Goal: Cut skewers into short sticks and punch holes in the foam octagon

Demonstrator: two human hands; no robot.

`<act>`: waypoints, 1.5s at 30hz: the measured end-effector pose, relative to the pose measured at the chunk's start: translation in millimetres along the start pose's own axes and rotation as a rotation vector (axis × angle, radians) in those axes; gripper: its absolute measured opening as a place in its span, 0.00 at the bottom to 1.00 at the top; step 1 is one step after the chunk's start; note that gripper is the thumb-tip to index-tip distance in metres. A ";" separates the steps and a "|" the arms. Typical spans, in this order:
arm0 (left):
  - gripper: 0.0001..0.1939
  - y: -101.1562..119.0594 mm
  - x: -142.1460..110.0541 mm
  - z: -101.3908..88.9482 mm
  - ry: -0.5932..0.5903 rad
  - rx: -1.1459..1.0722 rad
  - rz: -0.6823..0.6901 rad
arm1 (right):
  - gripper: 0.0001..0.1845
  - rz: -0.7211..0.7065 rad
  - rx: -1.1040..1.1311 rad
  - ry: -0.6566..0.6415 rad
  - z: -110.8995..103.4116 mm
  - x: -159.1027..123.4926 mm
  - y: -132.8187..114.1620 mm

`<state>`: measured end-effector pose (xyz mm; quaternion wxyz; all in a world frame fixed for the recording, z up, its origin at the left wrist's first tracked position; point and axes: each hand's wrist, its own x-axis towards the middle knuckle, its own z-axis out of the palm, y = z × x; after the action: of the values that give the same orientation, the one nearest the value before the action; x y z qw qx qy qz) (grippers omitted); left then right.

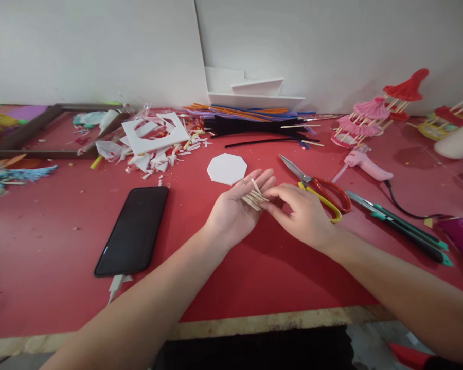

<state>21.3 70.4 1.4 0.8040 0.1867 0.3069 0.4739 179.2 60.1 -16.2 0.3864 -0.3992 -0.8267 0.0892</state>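
Forearms reach in from the near edge, one per side. L hand is palm up, fingers loosely spread, w/ a few short sticks lying on the palm & finger bases, approx. mid-scene. R hand comes over from the right, thumb & forefinger pinched on the sticks' right ends; one stick tilts across the others.

White octagon lies flat just far of L hand. Phone w/ cable is left; scissors, cutter & pink glue gun are right, scissors nearest R hand.

Surface: red tabletop, worn pale near edge. Far left: dark frame, white scraps. Far centre: coloured fuzzy stems, white boards vs. pale wall. Far right: pink/red tiered model, plus a 2nd one, partly cut off.
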 end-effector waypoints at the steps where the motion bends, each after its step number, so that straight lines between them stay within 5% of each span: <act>1: 0.15 -0.7 0.2 -0.2 -0.008 0.005 0.014 | 0.07 0.015 0.010 0.008 -0.3 0.1 -0.4; 8: 0.18 -9.3 0.7 -1.9 -0.048 0.072 0.138 | 0.05 0.202 0.179 0.000 -2.4 0.3 -5.7; 16: 0.10 -13.5 0.3 -3.3 -0.028 0.140 0.176 | 0.08 0.192 0.232 -0.032 -3.9 -0.6 -2.7; 27: 0.04 -8.0 4.4 -5.5 0.252 0.277 0.224 | 0.05 0.286 0.215 0.118 -12.4 3.0 5.2; 31: 0.06 -4.9 -0.7 -10.7 0.253 0.896 0.400 | 0.03 0.438 0.372 0.203 -14.5 7.8 11.1; 35: 0.09 -2.9 -6.5 -13.5 -0.020 1.857 0.547 | 0.07 0.615 0.657 0.276 -13.3 11.4 21.2; 37: 0.08 -3.2 -6.6 -13.9 -0.128 2.137 0.553 | 0.08 0.681 0.827 0.324 -11.9 12.9 26.1; 45: 0.21 -0.6 -4.1 -18.2 -0.223 2.132 0.593 | 0.10 0.806 1.136 0.319 -14.9 15.2 36.0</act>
<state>8.0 66.7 -11.1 0.1096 0.8897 0.4263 0.1214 205.3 92.7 -13.7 0.5879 -0.4189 -0.3741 0.5822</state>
